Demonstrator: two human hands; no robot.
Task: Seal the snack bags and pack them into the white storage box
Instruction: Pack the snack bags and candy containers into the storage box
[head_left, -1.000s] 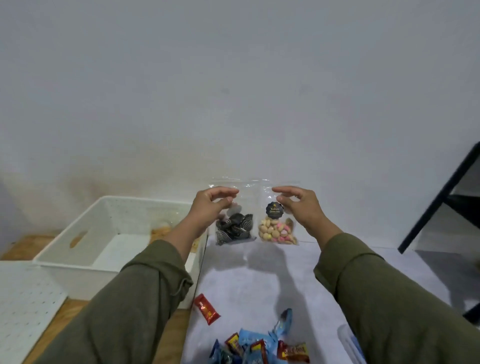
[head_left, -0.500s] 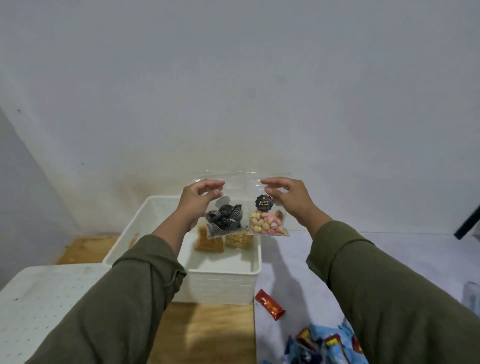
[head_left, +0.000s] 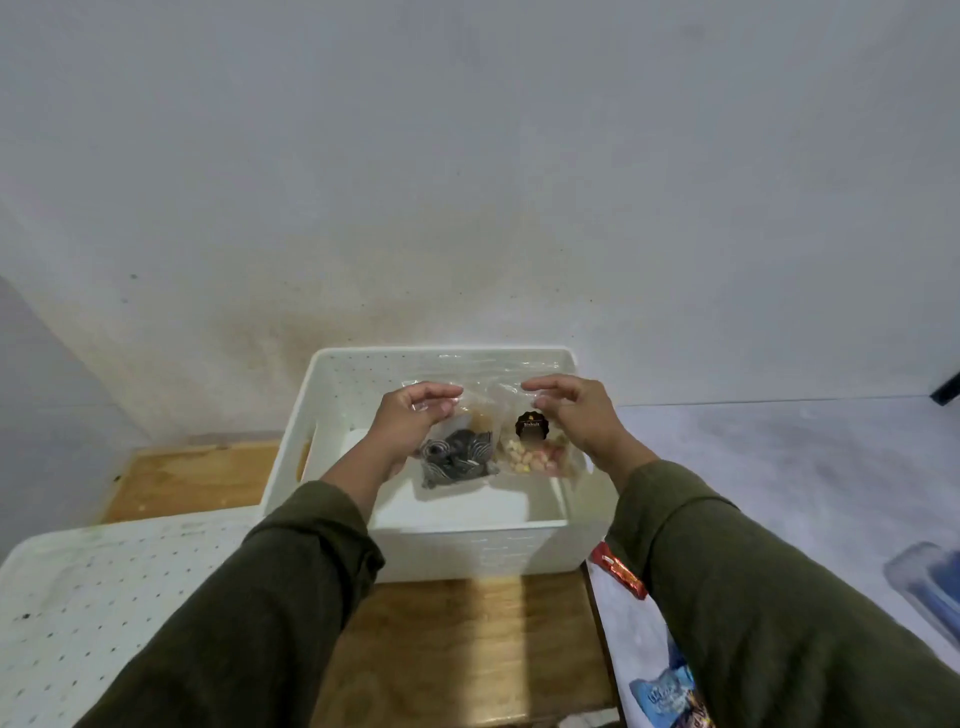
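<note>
Hands – snack bags – over box

A wooden tabletop lay near and centre, running on to the far left. At the near left lay a white perforated board. A grey cloth covered the right side. On it, near the wood's edge, lay a red wrapper, blue packets nearer, and a clear tub at the right edge. A stained wall stood beyond.

Both hands fwd, fingers pinched
</note>
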